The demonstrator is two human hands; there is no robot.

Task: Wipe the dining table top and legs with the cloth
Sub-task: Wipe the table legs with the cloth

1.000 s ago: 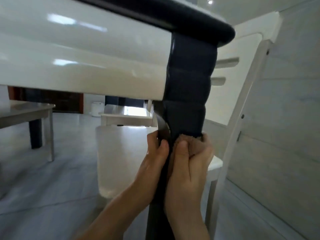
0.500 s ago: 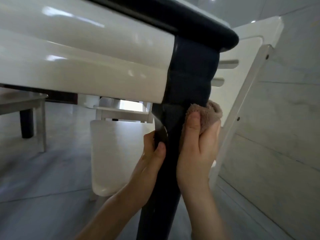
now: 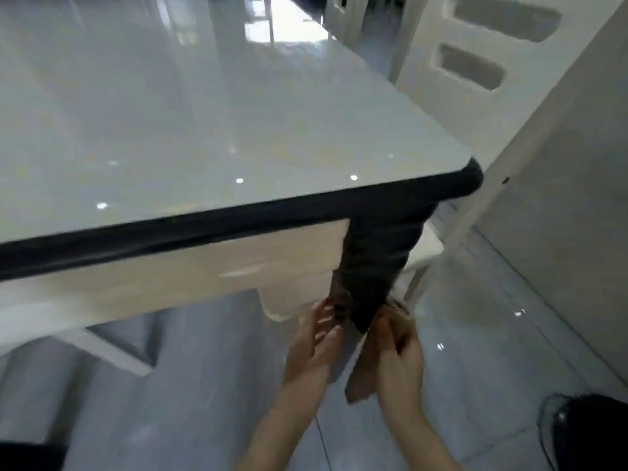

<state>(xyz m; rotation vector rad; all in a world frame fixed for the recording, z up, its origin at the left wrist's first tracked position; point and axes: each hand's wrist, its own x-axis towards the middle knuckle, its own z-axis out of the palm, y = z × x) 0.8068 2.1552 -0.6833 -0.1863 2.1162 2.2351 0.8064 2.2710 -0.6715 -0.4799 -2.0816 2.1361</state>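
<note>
The dining table has a glossy pale top (image 3: 204, 113) with a black rim, seen from above. Its dark leg (image 3: 373, 266) drops from the near right corner. A brown cloth (image 3: 360, 379) wraps around the lower part of the leg and shows on both sides of it, one end hanging down. My left hand (image 3: 316, 338) is at the leg's left side, fingertips on the cloth end there. My right hand (image 3: 399, 362) grips the cloth on the right side. The frame is blurred.
A white slatted chair (image 3: 475, 69) stands just past the corner, against a pale wall (image 3: 560, 215) on the right. Another white chair frame (image 3: 115, 348) sits under the table at left. A dark round object (image 3: 588, 433) lies on the grey floor, bottom right.
The view rose from under the table edge to above the top. Both hands slid down the leg, and the cloth now shows on both sides of it.
</note>
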